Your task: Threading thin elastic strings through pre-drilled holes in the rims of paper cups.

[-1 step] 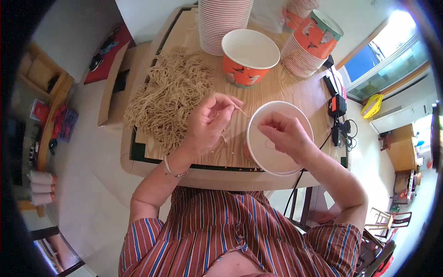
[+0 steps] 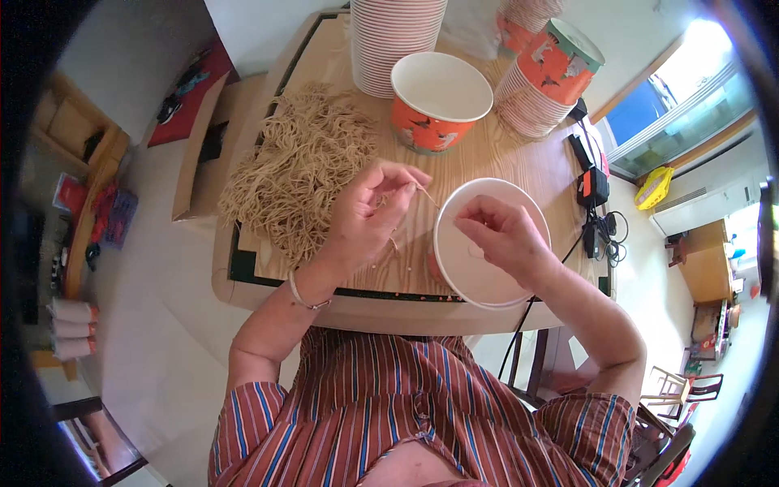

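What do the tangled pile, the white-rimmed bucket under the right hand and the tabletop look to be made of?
Tangled pile: probably natural-fibre cord, matte and undyed-looking; its strands are beige and limp.
Bucket: likely coated paperboard, given its smooth white interior and rolled rim; plastic isn't ruled out.
Tabletop: wood or wood-look laminate, judging by the visible grain.

You can read no words or numbers here. The orange paper bowl (image 2: 436,130) and the upended bowl stack (image 2: 558,65) show you printed birds; any marks on the yellow bag (image 2: 654,187) are too small.
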{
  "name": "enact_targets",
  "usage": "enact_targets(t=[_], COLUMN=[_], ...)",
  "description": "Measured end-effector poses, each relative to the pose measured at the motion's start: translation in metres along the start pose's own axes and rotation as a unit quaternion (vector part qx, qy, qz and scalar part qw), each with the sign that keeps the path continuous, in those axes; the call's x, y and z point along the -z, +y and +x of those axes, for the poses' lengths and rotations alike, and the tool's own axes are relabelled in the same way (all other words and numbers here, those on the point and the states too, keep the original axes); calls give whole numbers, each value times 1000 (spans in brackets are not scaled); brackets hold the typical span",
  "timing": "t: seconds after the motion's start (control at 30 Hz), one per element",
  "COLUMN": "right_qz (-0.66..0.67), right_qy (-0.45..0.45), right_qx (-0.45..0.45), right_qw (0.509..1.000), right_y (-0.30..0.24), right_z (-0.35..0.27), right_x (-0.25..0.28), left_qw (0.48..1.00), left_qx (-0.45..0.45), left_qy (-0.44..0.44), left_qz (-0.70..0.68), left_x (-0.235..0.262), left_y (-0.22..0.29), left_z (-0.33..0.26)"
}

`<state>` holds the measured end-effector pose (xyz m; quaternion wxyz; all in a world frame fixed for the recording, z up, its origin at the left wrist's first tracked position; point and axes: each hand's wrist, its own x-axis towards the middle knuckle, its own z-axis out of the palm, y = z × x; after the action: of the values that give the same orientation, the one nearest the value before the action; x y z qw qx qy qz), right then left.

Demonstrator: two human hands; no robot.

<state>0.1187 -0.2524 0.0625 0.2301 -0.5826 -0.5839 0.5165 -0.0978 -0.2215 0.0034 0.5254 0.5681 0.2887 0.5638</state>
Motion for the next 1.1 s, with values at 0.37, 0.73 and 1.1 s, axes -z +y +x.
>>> enact_targets(t=[0.37,0.73,1.1], right_qz=[-455,-674,-616], right_qy=[66,87,116], right_qx=[378,382,378], right_qw=[803,627,681], right_y=[-20,-25,-28], right_z=[-10,0,6], right_x=[-5,-12,-8], left_qw=[985,963,990], left_qx=[-64,-140,-26], left_qy=[-114,-145,-123], left_qz=[115,182,69], left_x=[-6,-5,-2], left_y=[25,30,5], left_z=[27,34,34])
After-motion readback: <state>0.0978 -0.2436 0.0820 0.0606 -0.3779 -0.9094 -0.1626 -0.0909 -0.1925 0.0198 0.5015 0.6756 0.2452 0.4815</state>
